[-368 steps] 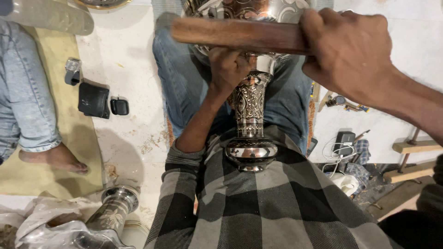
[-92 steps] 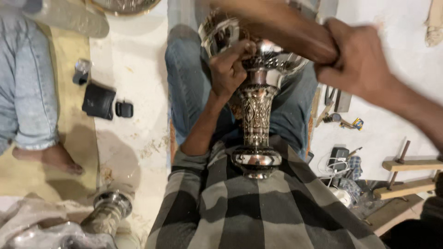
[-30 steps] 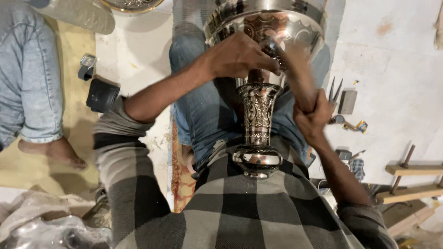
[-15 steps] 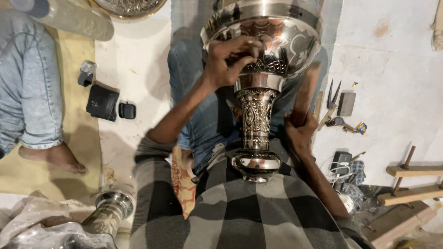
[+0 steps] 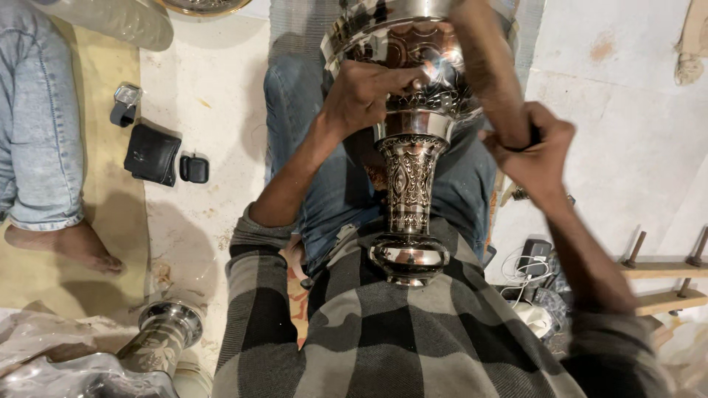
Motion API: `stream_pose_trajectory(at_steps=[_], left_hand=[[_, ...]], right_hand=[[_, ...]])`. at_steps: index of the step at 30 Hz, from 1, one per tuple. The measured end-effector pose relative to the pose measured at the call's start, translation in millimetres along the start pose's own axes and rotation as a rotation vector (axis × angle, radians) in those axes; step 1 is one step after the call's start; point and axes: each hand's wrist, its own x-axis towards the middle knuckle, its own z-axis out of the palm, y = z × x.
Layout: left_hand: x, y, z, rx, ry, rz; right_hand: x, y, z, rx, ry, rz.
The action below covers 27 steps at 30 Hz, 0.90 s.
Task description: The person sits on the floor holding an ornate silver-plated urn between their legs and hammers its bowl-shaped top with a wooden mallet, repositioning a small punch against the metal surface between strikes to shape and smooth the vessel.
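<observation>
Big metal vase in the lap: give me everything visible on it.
The metal vase looks like polished silver-toned metal with embossed patterning on its stem and bowl. It has a wide bowl at the far end, a narrow flared stem and a rounded knob resting against the checked shirt. It lies lengthwise over the lap. The left hand grips the bowl; the right hand holds a wooden stick at it.

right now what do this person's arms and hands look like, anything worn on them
Both hands are bare: no gloves, rings or watch visible on the left hand or the right hand. The arms wear a grey-and-black checked shirt; the left sleeve is pushed up, baring the forearm, and the right sleeve is too, though blurred.
</observation>
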Motion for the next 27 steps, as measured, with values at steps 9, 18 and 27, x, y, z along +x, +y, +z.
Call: stream_pose_trajectory(at_steps=[9,18,27], left_hand=[[-25.7,3.0,25.7,0.032,0.164,-0.158],[-29.0,40.7,52.7,-0.076,0.575,-0.340],[-22.7,54.2,66.3,0.040,0.730,-0.613]], right_hand=[[58.7,-62.9,-50.6,-0.578,-0.316,-0.247],[95.0,-123.1,-45.1,-0.864,-0.473,-0.378],[118.5,-147.9,-32.9,-0.976,-0.525,-0.522]])
